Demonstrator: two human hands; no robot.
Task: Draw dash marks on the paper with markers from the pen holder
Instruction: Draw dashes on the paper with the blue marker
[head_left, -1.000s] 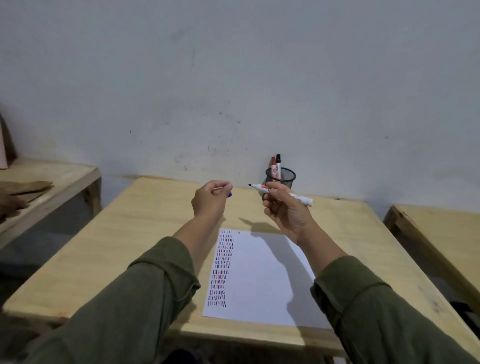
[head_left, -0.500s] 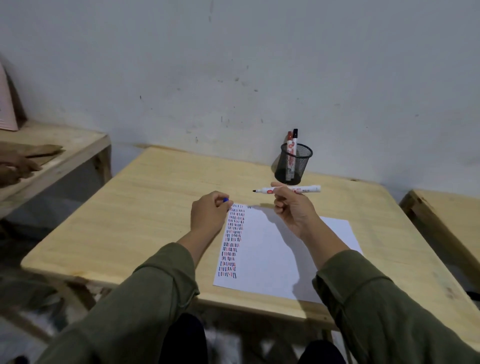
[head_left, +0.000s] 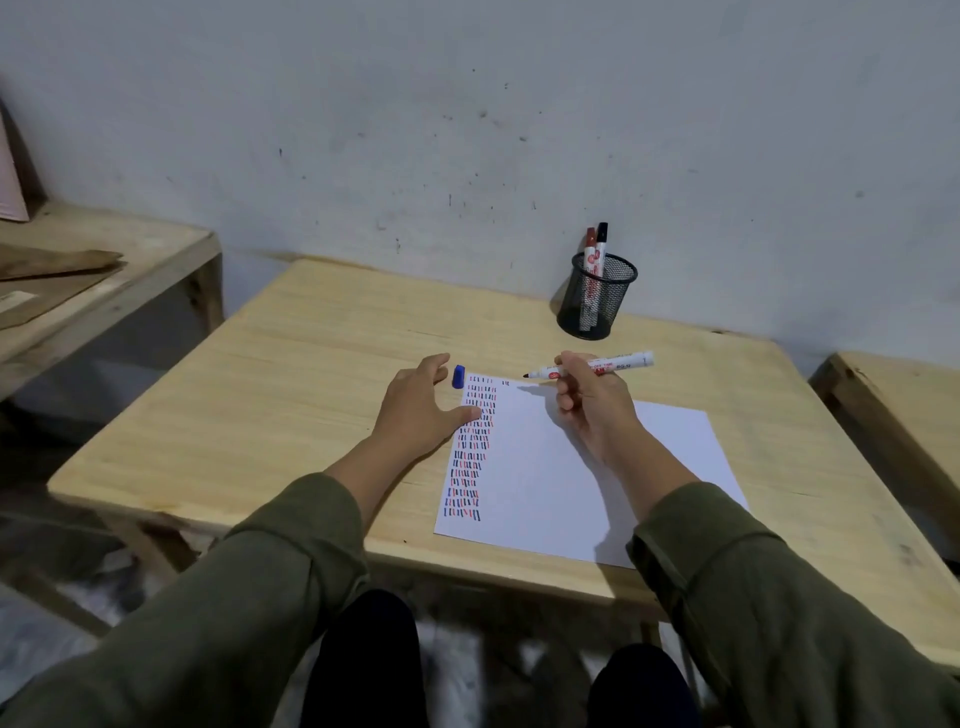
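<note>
A white sheet of paper (head_left: 561, 467) lies on the wooden table (head_left: 311, 374), with a column of red, blue and black dashes down its left edge. My right hand (head_left: 592, 405) holds an uncapped white marker (head_left: 618, 364) level above the sheet's top edge, tip pointing left. My left hand (head_left: 421, 405) rests flat and open on the table, thumb touching the paper's left edge. A blue cap (head_left: 458, 376) lies on the table just beyond its fingers. A black mesh pen holder (head_left: 597, 301) stands at the back with two markers (head_left: 596, 249) in it.
A second wooden table (head_left: 104, 280) with brown boards on it stands to the left, and another bench (head_left: 893, 395) to the right. A grey wall rises right behind the pen holder. My knees show below the table's front edge.
Both hands came down from the air towards the table. My left hand has let go of the blue cap, which now lies on the table, and spread open beside the paper.
</note>
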